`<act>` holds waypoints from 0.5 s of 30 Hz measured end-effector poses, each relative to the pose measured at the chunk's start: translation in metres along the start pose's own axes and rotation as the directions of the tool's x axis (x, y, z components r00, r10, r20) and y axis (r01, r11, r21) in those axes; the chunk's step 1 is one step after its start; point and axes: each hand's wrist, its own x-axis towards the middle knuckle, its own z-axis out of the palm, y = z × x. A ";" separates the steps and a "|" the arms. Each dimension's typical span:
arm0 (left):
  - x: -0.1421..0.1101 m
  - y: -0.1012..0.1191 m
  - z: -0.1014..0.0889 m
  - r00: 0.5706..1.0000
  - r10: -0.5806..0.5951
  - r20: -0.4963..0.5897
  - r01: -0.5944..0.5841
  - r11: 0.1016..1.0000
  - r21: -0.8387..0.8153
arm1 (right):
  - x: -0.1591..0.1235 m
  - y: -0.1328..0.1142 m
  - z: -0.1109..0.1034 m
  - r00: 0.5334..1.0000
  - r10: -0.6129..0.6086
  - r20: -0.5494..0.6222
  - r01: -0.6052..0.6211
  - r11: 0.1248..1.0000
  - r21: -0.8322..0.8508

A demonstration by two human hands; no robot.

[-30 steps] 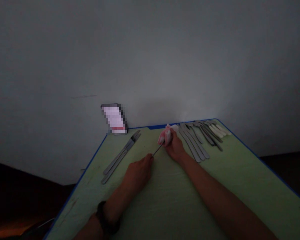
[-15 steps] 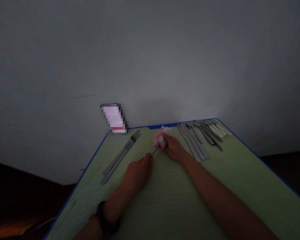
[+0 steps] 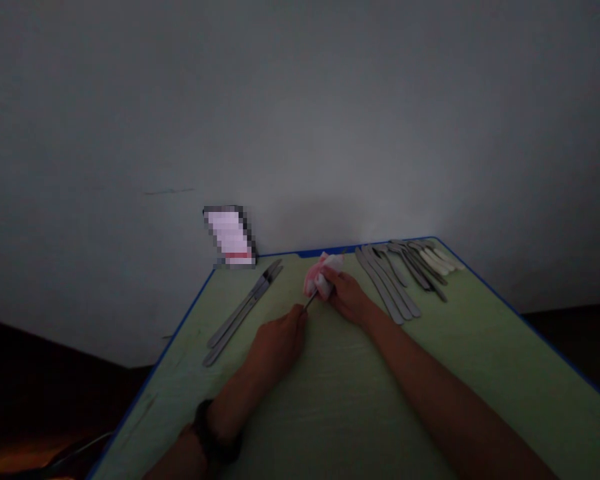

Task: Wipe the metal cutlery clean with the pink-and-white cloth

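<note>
My left hand [image 3: 279, 341] rests on the green table [image 3: 360, 400], its fingers closed on the near end of a thin metal piece of cutlery [image 3: 311, 302]. My right hand [image 3: 347, 295] grips a pink and white cloth [image 3: 319, 276] wrapped round the far part of that same piece. Only a short bare stretch of metal shows between the two hands. A dark band sits on my left wrist.
Two knives [image 3: 242, 310] lie side by side at the left of the table. A row of several knives and spoons [image 3: 403, 277] lies at the far right. A blurred-out card [image 3: 229, 236] leans on the grey wall. The table has a blue edge.
My right hand with the cloth has slid left and toward me along the cutlery, closer to my left hand. The left hand has stayed in place.
</note>
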 end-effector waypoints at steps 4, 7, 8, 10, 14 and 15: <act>0.000 -0.001 0.001 1.000 0.013 -0.010 -0.013 1.000 -0.002 | -0.002 -0.005 0.006 0.999 0.038 -0.012 -0.037 0.996 0.085; 0.000 0.000 0.001 1.000 0.020 -0.010 -0.020 1.000 0.010 | -0.001 -0.010 0.009 0.997 0.000 -0.077 0.016 0.981 0.196; 0.000 0.000 0.001 1.000 0.025 -0.005 -0.025 1.000 0.018 | 0.000 -0.012 0.009 0.992 -0.027 -0.120 0.057 0.966 0.251; 0.000 0.001 0.001 0.999 0.046 0.005 -0.046 0.998 0.037 | 0.002 -0.016 0.009 0.978 -0.067 -0.197 0.133 0.927 0.350; -0.002 0.003 0.000 0.997 0.077 0.003 -0.077 0.995 0.060 | 0.002 -0.022 0.009 0.985 -0.128 -0.119 0.163 0.922 0.352; -0.003 0.003 -0.001 0.997 0.079 0.001 -0.079 0.995 0.061 | 0.001 -0.023 0.010 0.987 -0.135 -0.092 0.158 0.929 0.336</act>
